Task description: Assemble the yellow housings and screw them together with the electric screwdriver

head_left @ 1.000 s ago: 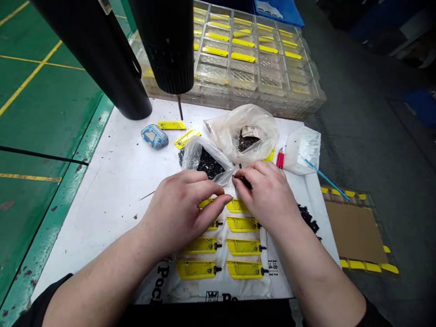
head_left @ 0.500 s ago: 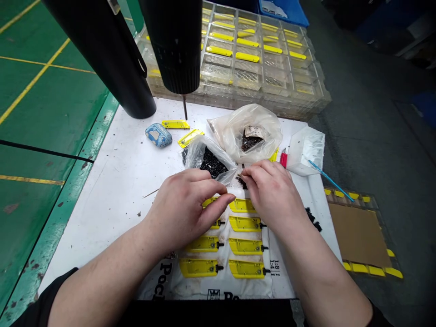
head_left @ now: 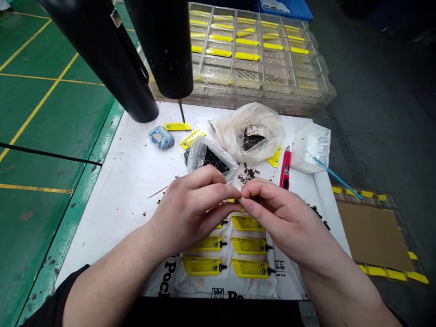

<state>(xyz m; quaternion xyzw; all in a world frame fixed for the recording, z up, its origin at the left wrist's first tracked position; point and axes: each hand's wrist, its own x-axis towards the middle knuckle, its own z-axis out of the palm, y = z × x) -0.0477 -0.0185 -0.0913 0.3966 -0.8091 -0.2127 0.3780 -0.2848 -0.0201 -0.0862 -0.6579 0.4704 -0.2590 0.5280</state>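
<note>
Over the white work sheet (head_left: 112, 218), the left hand (head_left: 190, 204) and right hand (head_left: 284, 220) met at the fingertips, just above the rows of yellow plastic parts (head_left: 248, 222). Both grips were narrow pinches, and whether anything small lay between the fingertips could not be told; only a sliver of yellow showed beneath them. Those yellow parts lay in two columns, and the ones in clear view had a small black fitting (head_left: 270, 271) at the right end. Loose black pieces (head_left: 248, 175) lay just beyond the fingers, beside a clear bag of black parts (head_left: 213, 161) and a larger bag (head_left: 250, 134). More yellow pieces sat without fittings on the sheet's far side and in a clear compartment tray (head_left: 259, 61). A red utility knife (head_left: 285, 170) lay to the right.
</note>
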